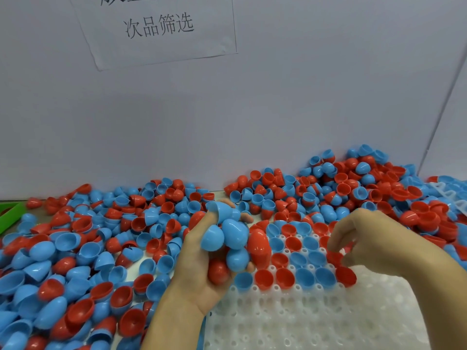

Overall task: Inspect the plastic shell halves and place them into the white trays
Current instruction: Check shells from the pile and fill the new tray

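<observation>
The left hand cradles a clutch of blue and red plastic shell halves — fingers curled round them. The right hand pinches one red plastic shell half over the white moulded plastic tray, where rows of halves sit in pockets.

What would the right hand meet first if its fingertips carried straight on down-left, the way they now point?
Probably the red plastic shell half that the right hand already pinches, then the white plastic tray just beneath; depth is hard to judge in this single view.
</observation>
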